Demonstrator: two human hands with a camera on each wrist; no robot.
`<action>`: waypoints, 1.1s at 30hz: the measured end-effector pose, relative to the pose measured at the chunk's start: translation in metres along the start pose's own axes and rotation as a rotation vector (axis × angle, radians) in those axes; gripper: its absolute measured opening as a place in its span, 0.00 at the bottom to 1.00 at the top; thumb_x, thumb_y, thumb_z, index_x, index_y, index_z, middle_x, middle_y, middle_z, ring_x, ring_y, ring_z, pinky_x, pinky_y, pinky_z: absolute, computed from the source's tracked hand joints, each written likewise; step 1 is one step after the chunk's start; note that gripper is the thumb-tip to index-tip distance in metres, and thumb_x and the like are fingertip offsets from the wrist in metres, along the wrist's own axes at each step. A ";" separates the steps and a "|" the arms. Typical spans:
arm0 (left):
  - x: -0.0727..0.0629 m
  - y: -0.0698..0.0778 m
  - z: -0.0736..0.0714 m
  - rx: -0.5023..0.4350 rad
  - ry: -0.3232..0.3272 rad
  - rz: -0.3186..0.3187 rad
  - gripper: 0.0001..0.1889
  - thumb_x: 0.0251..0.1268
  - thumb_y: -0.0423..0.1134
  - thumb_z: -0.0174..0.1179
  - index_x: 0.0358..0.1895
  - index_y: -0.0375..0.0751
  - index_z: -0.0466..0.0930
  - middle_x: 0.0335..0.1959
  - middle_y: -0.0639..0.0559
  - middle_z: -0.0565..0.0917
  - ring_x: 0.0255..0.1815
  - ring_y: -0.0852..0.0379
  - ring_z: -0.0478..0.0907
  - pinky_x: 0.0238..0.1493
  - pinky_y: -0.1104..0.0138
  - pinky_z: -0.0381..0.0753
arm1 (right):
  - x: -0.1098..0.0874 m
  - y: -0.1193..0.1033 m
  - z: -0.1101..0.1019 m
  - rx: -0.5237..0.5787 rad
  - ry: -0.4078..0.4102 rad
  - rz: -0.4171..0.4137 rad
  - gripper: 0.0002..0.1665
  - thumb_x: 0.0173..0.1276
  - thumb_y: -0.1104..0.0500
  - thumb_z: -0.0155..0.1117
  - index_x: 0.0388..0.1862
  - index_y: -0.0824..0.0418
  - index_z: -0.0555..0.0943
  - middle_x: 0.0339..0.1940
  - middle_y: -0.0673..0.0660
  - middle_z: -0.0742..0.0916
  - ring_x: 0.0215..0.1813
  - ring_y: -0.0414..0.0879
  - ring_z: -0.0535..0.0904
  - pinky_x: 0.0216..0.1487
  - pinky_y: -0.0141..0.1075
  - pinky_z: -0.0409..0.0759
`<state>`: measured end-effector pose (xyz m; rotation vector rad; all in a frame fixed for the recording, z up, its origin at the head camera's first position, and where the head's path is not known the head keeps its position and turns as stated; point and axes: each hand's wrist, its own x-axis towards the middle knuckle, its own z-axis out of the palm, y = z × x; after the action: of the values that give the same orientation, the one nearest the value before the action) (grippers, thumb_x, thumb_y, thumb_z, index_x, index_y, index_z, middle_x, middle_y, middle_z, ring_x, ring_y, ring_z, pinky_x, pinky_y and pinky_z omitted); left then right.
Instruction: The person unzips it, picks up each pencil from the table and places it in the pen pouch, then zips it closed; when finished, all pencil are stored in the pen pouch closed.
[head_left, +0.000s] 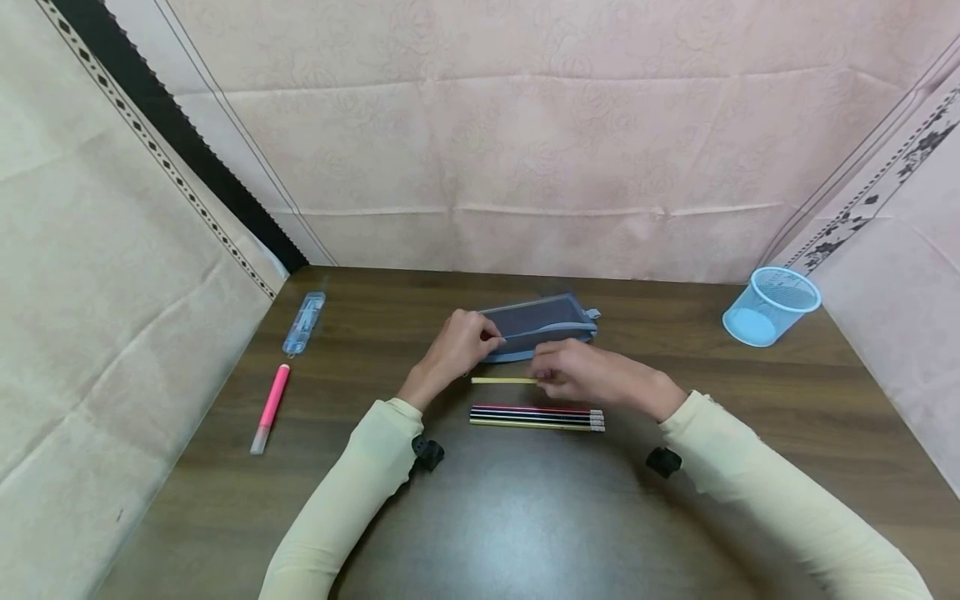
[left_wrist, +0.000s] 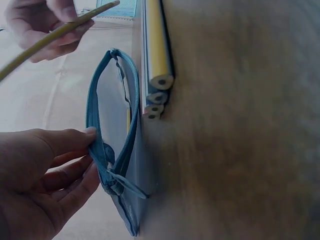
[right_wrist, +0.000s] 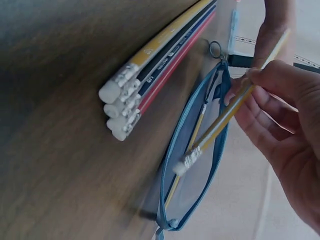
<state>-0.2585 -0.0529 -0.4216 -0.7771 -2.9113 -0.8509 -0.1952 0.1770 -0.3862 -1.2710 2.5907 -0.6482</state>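
Observation:
A blue zippered pencil case [head_left: 534,317] lies unzipped near the back of the table. My left hand [head_left: 459,343] pinches its rim between thumb and fingers at the left end, as the left wrist view shows. My right hand [head_left: 581,371] holds a yellow pencil [right_wrist: 225,117] with a white eraser just in front of the case. In the right wrist view that eraser end appears over the open mouth. Inside the case lies a slim yellow stick [right_wrist: 172,192], its kind unclear. Several eraser-tipped pencils [head_left: 525,419], yellow, dark and red, lie in a row nearer me.
At the left edge lie a light blue translucent object [head_left: 304,323], its kind unclear, and a pink marker [head_left: 273,400] with a clear end. A blue mesh cup [head_left: 765,312] stands at the back right. Pale cloth [head_left: 525,167] hangs behind the wooden table [head_left: 517,517].

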 end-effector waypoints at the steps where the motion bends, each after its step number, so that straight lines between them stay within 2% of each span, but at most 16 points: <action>1: 0.000 0.000 0.000 0.002 -0.001 0.000 0.07 0.67 0.39 0.67 0.40 0.41 0.92 0.38 0.49 0.91 0.32 0.59 0.80 0.38 0.68 0.84 | 0.000 0.000 -0.001 0.021 0.013 0.001 0.10 0.70 0.65 0.63 0.47 0.56 0.85 0.38 0.48 0.82 0.37 0.35 0.75 0.37 0.29 0.78; 6: -0.001 0.000 -0.001 -0.005 0.009 0.045 0.06 0.68 0.37 0.67 0.39 0.41 0.92 0.36 0.49 0.90 0.34 0.59 0.82 0.38 0.68 0.84 | 0.001 -0.001 -0.001 0.095 0.071 0.016 0.08 0.71 0.62 0.64 0.45 0.51 0.83 0.40 0.52 0.86 0.38 0.35 0.79 0.41 0.30 0.82; 9: -0.001 0.000 -0.001 -0.012 0.021 0.057 0.05 0.66 0.35 0.67 0.38 0.40 0.92 0.35 0.49 0.90 0.33 0.59 0.81 0.37 0.68 0.83 | 0.003 -0.005 -0.002 0.119 0.119 0.024 0.07 0.70 0.62 0.65 0.43 0.50 0.82 0.39 0.49 0.87 0.40 0.34 0.82 0.43 0.30 0.83; 14: -0.001 0.002 -0.001 -0.008 0.023 0.013 0.05 0.66 0.36 0.68 0.38 0.39 0.91 0.35 0.48 0.90 0.31 0.59 0.79 0.37 0.68 0.83 | 0.006 -0.006 -0.003 0.173 0.209 -0.008 0.05 0.68 0.65 0.66 0.38 0.56 0.82 0.36 0.48 0.86 0.41 0.41 0.87 0.44 0.30 0.85; 19: -0.002 0.001 0.000 -0.005 0.000 -0.017 0.06 0.67 0.38 0.67 0.40 0.42 0.92 0.39 0.49 0.90 0.34 0.59 0.80 0.40 0.67 0.84 | 0.007 -0.004 -0.001 0.206 0.254 -0.005 0.05 0.66 0.67 0.67 0.36 0.58 0.82 0.33 0.48 0.86 0.42 0.46 0.87 0.45 0.31 0.86; 23: -0.002 0.000 0.001 0.000 -0.017 -0.020 0.07 0.67 0.39 0.67 0.41 0.43 0.92 0.39 0.50 0.90 0.33 0.58 0.79 0.39 0.68 0.83 | 0.006 -0.002 0.002 0.223 0.276 0.009 0.02 0.68 0.64 0.68 0.37 0.61 0.83 0.34 0.52 0.87 0.42 0.43 0.86 0.46 0.33 0.86; 30: 0.000 -0.001 -0.001 -0.005 -0.017 -0.009 0.07 0.68 0.39 0.67 0.41 0.42 0.92 0.38 0.50 0.90 0.32 0.58 0.79 0.37 0.69 0.82 | 0.007 -0.003 0.004 0.260 0.374 0.049 0.06 0.68 0.65 0.68 0.39 0.54 0.85 0.35 0.52 0.89 0.41 0.39 0.84 0.42 0.34 0.86; 33: 0.001 -0.001 -0.003 -0.011 -0.012 -0.003 0.07 0.67 0.38 0.67 0.41 0.41 0.92 0.37 0.49 0.90 0.32 0.57 0.79 0.37 0.68 0.83 | 0.008 -0.003 0.004 0.263 0.411 0.055 0.03 0.69 0.62 0.68 0.39 0.54 0.85 0.36 0.51 0.90 0.42 0.40 0.85 0.41 0.34 0.86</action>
<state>-0.2604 -0.0544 -0.4195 -0.7811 -2.9216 -0.8660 -0.1967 0.1680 -0.3886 -1.0710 2.7101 -1.3104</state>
